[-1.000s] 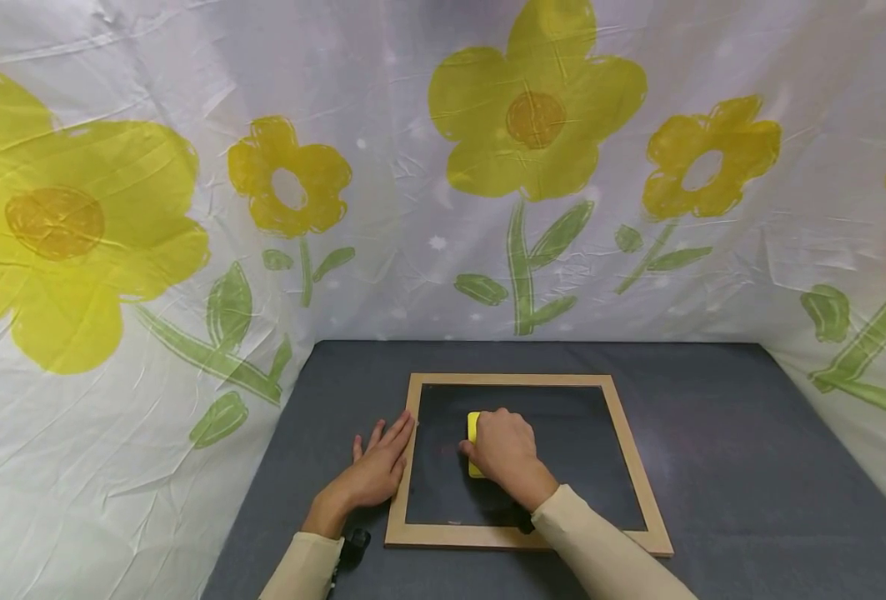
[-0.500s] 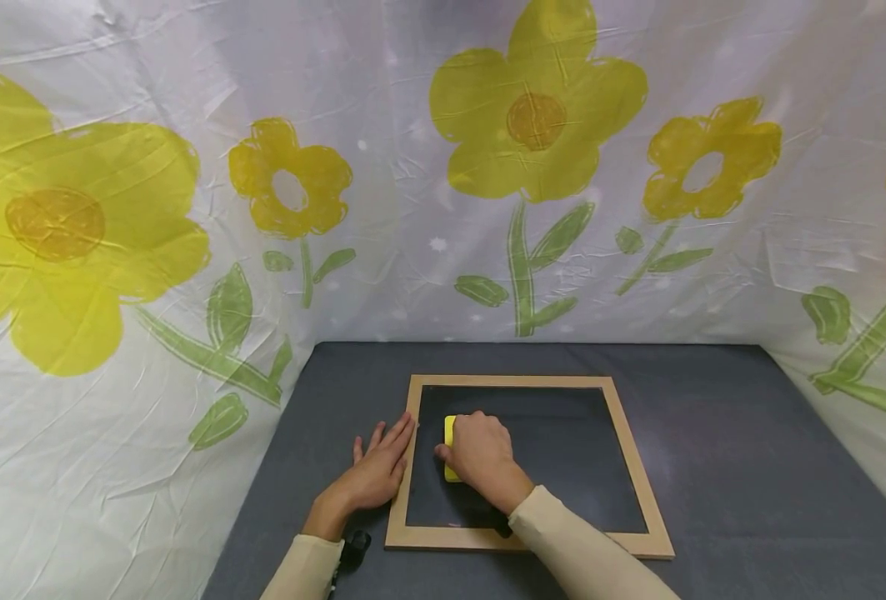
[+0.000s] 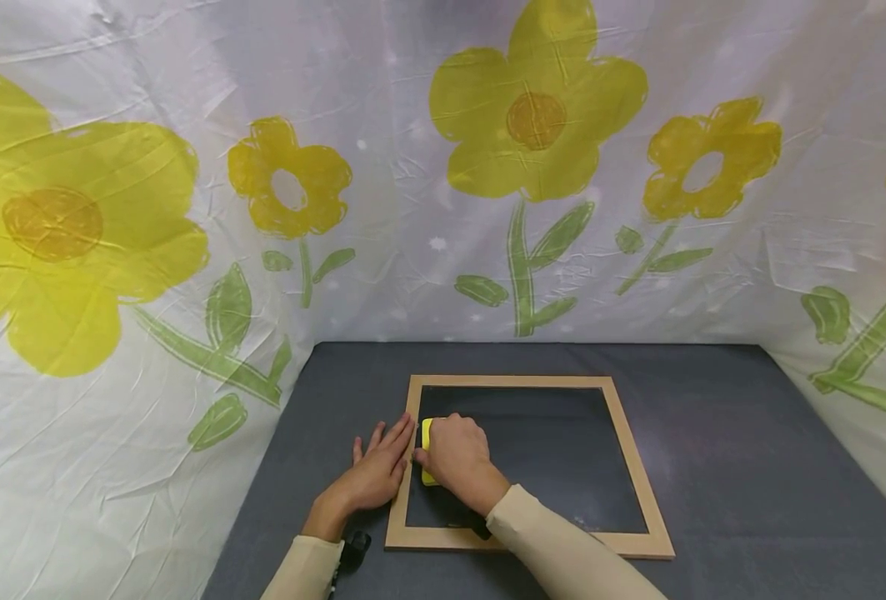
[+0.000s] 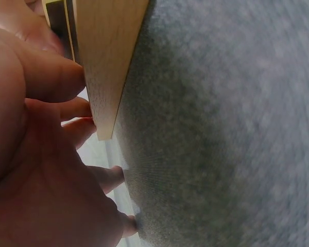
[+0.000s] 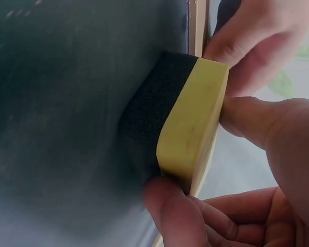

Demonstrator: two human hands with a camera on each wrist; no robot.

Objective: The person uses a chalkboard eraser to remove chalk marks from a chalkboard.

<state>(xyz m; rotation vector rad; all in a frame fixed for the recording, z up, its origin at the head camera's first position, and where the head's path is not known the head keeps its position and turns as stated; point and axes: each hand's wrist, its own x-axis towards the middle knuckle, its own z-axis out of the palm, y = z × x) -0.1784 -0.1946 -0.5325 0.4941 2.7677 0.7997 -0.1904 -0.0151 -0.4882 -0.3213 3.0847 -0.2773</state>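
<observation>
A blackboard [image 3: 533, 458] in a light wooden frame lies flat on the dark table. My right hand [image 3: 458, 454] grips a blackboard eraser [image 3: 427, 475] by its yellow back, near the board's left side. In the right wrist view the eraser [image 5: 193, 123] has a black felt side against the board, with thumb and fingers around the yellow part. My left hand [image 3: 371, 475] rests at the left edge of the wooden frame, fingers spread and fairly straight. Seen from the left wrist, its thumb and some fingertips touch the frame [image 4: 105, 77], and other fingertips rest on the table.
A dark cloth covers the table [image 3: 728, 467]. Behind and beside it hangs a white curtain [image 3: 397, 275] printed with yellow flowers. Small pale marks [image 5: 23, 14] show on the board in the right wrist view. A black wrist device [image 3: 356, 546] sits under the left forearm.
My right hand has slid the eraser leftward across the board, from near its middle to close by the left frame edge. The left hand and the board have stayed in place.
</observation>
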